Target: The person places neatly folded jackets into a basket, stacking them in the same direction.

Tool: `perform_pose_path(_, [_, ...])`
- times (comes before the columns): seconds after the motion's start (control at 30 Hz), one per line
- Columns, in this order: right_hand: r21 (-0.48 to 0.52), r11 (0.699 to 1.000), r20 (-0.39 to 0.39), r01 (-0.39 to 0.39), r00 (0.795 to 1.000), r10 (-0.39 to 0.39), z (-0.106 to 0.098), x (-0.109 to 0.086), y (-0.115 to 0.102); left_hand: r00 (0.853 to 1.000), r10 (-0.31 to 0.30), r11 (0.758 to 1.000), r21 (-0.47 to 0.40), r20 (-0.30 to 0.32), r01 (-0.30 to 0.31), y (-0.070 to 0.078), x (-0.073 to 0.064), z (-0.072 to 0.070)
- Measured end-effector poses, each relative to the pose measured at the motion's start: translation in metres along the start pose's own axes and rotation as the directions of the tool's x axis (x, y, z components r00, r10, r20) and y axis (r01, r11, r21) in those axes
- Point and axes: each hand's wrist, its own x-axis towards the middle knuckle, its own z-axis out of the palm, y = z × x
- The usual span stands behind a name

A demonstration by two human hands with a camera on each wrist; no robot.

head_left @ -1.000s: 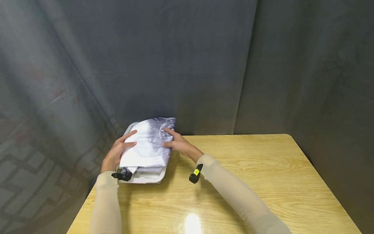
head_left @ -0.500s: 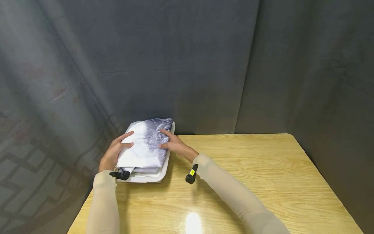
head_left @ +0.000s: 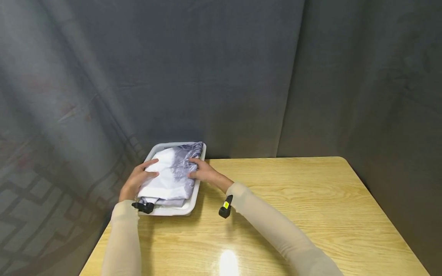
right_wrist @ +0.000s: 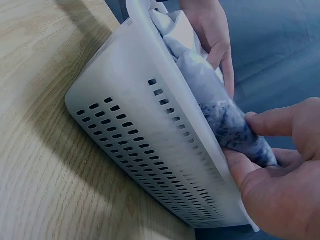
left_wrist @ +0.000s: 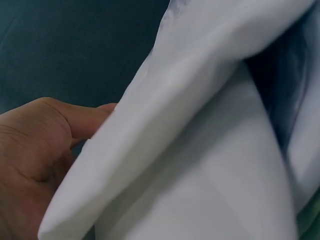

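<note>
A folded garment, white with a grey-purple print along its right side, lies within the rim of a white plastic basket. My left hand grips the garment's left edge, thumb on top. On the opposite edge, my right hand pinches the printed side. The right wrist view has the right thumb and fingers around the printed cloth, right at the rim of the basket with its slotted wall. Folds of white cloth fill much of the left wrist view and hide part of the left hand's fingers.
The basket stands at the back left of a wooden table. Close behind it hangs a dark grey curtain, which also runs along the left and right sides. Some greyish cloth shows under the garment's front edge.
Both hands have lowered the garment into the basket and shifted it slightly left. More of the basket's back and right rim now shows around it. The grip of both hands stays.
</note>
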Motion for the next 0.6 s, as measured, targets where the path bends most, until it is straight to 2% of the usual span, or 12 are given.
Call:
perform_pose_path(0.2, [-0.144,0.989,0.018,0.044,0.999,-0.042,0.002,-0.004,-0.004,0.999,-0.018,0.997,0.075,-0.036,0.020,0.003,-0.006,-0.004])
perform_pose_path(0.27, [-0.209,0.976,-0.006,0.056,0.998,-0.058,0.001,-0.006,-0.007,0.999,-0.015,0.996,0.091,-0.040,0.019,0.003,-0.007,-0.005])
perform_pose_path(0.33, [-0.308,0.949,-0.057,0.070,0.994,-0.091,0.001,-0.009,-0.010,0.999,-0.020,0.994,0.106,-0.031,0.023,0.004,-0.008,-0.005])
perform_pose_path(0.37, [-0.366,0.927,-0.085,0.078,0.989,-0.117,0.001,-0.010,-0.011,1.000,-0.023,0.993,0.114,-0.020,0.025,0.004,-0.008,-0.005])
perform_pose_path(0.43, [-0.495,0.864,-0.126,0.091,0.976,-0.175,0.001,-0.012,-0.013,0.999,-0.031,0.991,0.129,0.011,0.029,0.003,-0.007,-0.005])
perform_pose_path(0.47, [-0.561,0.822,-0.129,0.100,0.970,-0.206,0.001,-0.013,-0.013,0.999,-0.033,0.990,0.139,0.030,0.028,0.003,-0.007,-0.004])
perform_pose_path(0.5, [-0.632,0.768,-0.123,0.102,0.965,-0.230,0.001,-0.013,-0.013,0.998,-0.034,0.989,0.144,0.055,0.026,0.003,-0.007,-0.004])
perform_pose_path(0.57, [-0.734,0.669,-0.079,0.119,0.963,-0.257,0.002,-0.015,-0.011,0.994,-0.035,0.987,0.161,0.101,0.018,0.002,-0.007,-0.004])
perform_pose_path(0.6, [-0.765,0.631,-0.050,0.128,0.966,-0.255,0.002,-0.015,-0.009,0.992,-0.037,0.986,0.165,0.118,0.017,0.002,-0.007,-0.003])
